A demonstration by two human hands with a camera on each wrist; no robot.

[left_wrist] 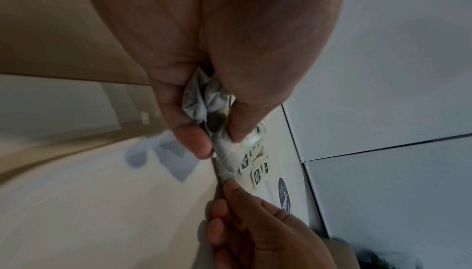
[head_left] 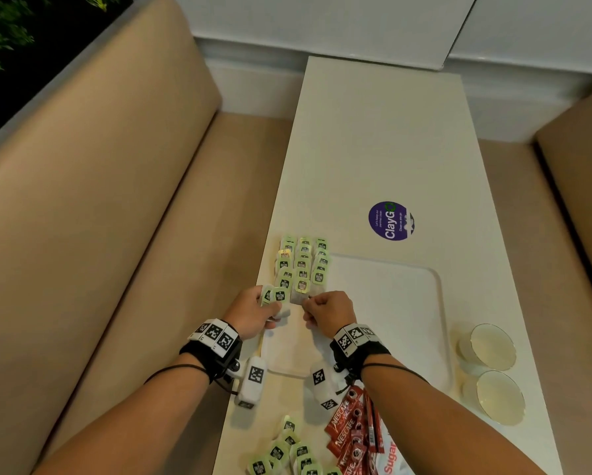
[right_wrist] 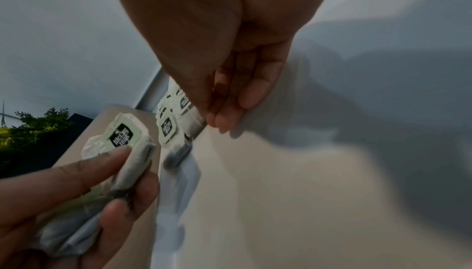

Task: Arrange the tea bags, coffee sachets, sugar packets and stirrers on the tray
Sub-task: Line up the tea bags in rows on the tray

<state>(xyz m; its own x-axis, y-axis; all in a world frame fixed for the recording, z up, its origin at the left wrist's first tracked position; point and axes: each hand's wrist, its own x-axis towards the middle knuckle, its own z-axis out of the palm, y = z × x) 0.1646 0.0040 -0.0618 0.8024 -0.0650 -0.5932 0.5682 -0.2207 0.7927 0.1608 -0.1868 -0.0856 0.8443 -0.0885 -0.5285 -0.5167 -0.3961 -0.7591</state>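
White laminate table (head_left: 383,138), long and narrow, runs between two beige padded benches (head_left: 92,186). On its near half lies a white rectangular tray (head_left: 425,303) with rounded corners and a low rim. Two white round cups (head_left: 493,344) with thin gold rims stand just beside the tray's right edge; a purple round sticker (head_left: 390,221) sits beyond the tray.

Rows of green-tagged paper tea bags (head_left: 303,262) are laid overlapping in three columns at the tray's far left corner. A loose heap of the same tea bags (head_left: 287,450) lies on the table near the body, touching a pile of red foil coffee sachets (head_left: 349,430); a red-lettered white sugar packet (head_left: 390,457) shows at the frame edge. Stirrers cannot be identified.

Left hand (head_left: 253,311): curled round a small bunch of tea bags (right_wrist: 127,152), thumb on top. Right hand (head_left: 330,311): thumb and forefinger pinching the near edge of the front tea bag (right_wrist: 190,121) in the middle column, other fingers curled.

Handling, by judgement: each bag is very light, soft and easily crushed, and its string and tag can snag neighbouring bags. Hold at the paper edge or tag with a light pinch; lower flat so that the laid rows are not disturbed.
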